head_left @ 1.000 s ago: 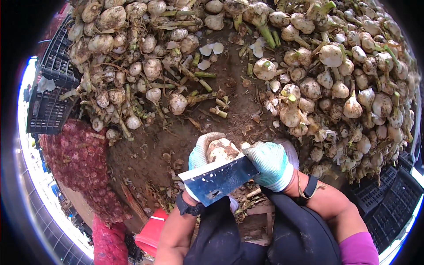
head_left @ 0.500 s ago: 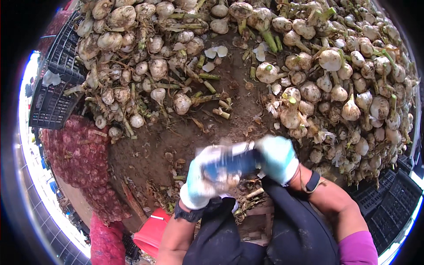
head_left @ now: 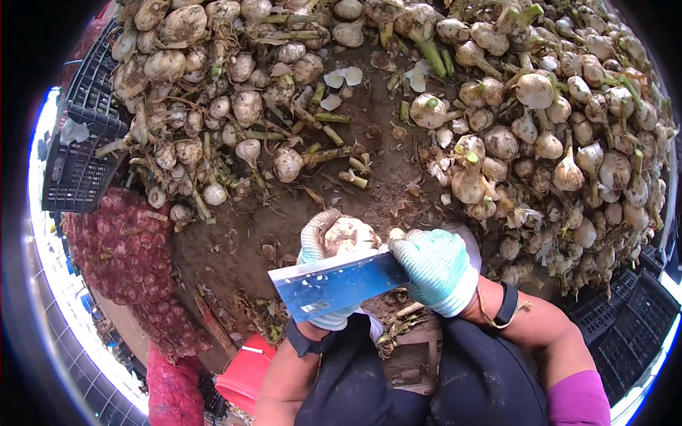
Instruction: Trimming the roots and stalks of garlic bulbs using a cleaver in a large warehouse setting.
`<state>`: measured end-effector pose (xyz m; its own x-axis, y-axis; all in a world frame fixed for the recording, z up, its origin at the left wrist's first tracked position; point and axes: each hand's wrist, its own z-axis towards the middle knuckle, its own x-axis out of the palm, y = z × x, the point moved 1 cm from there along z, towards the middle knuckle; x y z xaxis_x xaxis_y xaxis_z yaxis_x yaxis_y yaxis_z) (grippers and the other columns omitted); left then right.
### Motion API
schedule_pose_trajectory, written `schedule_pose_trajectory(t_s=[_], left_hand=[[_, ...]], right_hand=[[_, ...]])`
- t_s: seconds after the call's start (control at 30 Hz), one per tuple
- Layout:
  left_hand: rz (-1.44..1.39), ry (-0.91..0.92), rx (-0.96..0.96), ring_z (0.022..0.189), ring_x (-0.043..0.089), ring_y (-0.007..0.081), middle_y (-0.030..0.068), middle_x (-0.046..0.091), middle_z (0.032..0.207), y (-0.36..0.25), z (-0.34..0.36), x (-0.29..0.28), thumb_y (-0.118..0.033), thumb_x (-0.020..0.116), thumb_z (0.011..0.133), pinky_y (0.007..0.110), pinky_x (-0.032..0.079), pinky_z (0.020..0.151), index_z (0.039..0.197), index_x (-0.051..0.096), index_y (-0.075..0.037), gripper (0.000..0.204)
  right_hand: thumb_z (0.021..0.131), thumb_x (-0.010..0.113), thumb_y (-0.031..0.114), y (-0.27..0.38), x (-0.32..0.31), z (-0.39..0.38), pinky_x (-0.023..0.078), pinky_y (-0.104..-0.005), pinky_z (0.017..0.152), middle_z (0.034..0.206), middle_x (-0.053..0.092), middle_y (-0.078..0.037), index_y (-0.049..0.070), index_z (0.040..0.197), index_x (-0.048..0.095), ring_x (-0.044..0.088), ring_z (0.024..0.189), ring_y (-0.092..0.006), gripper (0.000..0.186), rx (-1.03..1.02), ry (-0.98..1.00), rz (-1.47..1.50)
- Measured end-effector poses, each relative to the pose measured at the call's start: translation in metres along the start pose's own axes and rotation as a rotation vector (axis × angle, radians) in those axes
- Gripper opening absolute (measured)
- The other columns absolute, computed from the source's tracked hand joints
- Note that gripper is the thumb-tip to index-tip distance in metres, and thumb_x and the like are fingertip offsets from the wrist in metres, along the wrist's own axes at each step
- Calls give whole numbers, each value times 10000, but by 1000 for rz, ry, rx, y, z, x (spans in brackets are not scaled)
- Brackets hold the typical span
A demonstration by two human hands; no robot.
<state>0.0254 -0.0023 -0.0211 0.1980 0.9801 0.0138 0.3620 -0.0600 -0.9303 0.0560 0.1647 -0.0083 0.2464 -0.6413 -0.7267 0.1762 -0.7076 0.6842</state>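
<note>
A dirty white garlic bulb (head_left: 349,234) sits in my left hand (head_left: 316,241), whose gloved fingers curl around it, partly behind the blade. My right hand (head_left: 435,266), in a pale teal glove, grips a wide cleaver (head_left: 330,284). The blade lies across the front of the bulb and covers much of the left glove, with small pale bits on its metal. The right thumb is near the bulb's right side.
Garlic heaps (head_left: 540,149) spread ahead and right; another (head_left: 249,106) lies upper left around bare soil (head_left: 213,248). Black crates (head_left: 82,170) and red mesh sacks (head_left: 121,255) stand left, a red bucket (head_left: 245,380) lower left, more crates (head_left: 632,326) right.
Half a second ago both hands and blade were blurred by motion. Now they are sharper, with the bulb again visible above the blade, which sits slightly further left than a second ago.
</note>
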Motion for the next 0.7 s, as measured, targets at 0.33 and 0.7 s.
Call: schedule_pose_trajectory(t_s=[0.33, 0.7], left_hand=[[118, -27, 152, 967, 564, 201, 143, 563, 1027, -21, -6, 0, -231, 834, 557, 345, 458, 878, 1156, 427, -14, 756], [684, 266, 453, 1075, 529, 305, 195, 467, 1234, -16, 8, -3, -409, 833, 568, 367, 441, 900, 1249, 426, -7, 890]], right_hand=[[578, 675, 96, -33, 17, -6, 466, -383, 524, 694, 555, -109, 77, 872, 574, 586, 604, -292, 311, 110, -150, -113], [740, 741, 255, -22, -5, 6, 452, -234, 622, 796, 644, -9, 31, 914, 656, 555, 690, -65, 297, 794, 159, 1234]])
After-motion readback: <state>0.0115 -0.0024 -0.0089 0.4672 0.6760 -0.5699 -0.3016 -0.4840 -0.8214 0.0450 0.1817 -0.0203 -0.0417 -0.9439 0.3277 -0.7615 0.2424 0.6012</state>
